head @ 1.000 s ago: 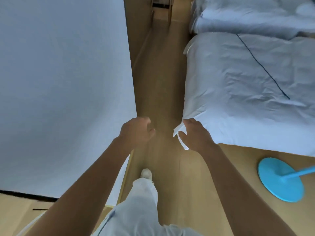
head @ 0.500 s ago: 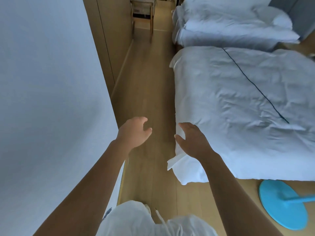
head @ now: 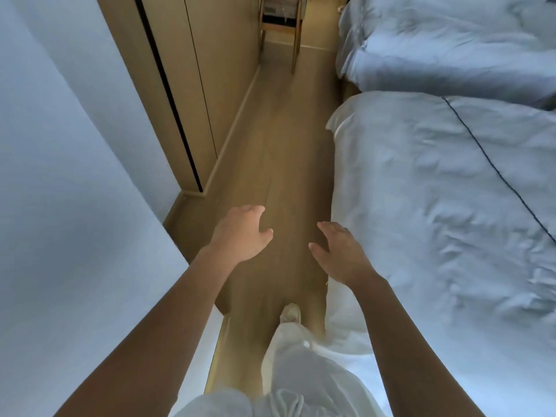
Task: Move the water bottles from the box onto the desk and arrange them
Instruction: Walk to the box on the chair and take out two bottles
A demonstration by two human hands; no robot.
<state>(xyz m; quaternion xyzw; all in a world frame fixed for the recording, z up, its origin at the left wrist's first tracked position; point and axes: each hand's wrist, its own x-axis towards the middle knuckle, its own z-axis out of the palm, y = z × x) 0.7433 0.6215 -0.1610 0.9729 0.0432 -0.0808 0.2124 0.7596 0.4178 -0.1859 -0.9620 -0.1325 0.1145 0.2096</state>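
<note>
Head view. Wooden floor [head: 279, 164]: a narrow aisle running from 6 o'clock to 12 o'clock, bounded at 9 o'clock by a pale wall [head: 60, 206] and wooden cabinet panels [head: 192, 85], and at 3 o'clock by the edge of the near bed [head: 436, 221]. The open lane between skirting and bed edge is bare floor along its length.

Near bed: white, rumpled duvet with a thin dark line crossing it at 2 o'clock; its corner overhangs the aisle at 5 o'clock. Second bed [head: 451, 40]: white bedding, at 1 o'clock, beyond a narrow gap. Wooden chair [head: 281, 28]: legs and seat frame at 12 o'clock, at the aisle's far end.

Left hand [head: 240, 233]: held out over the floor just left of centre, fingers loosely spread, thumb apart, holding nothing. Right hand [head: 340, 254]: held out just beside the bed edge, fingers relaxed and spread, holding nothing. Hands are apart with bare floor between them.

Shoe [head: 290, 313]: pale, on the floor at 6 o'clock, below the hands. White trousers [head: 301, 371]: at the bottom edge.

Water bottles, box, table: none in view; their place relative to either grip cannot be told.
</note>
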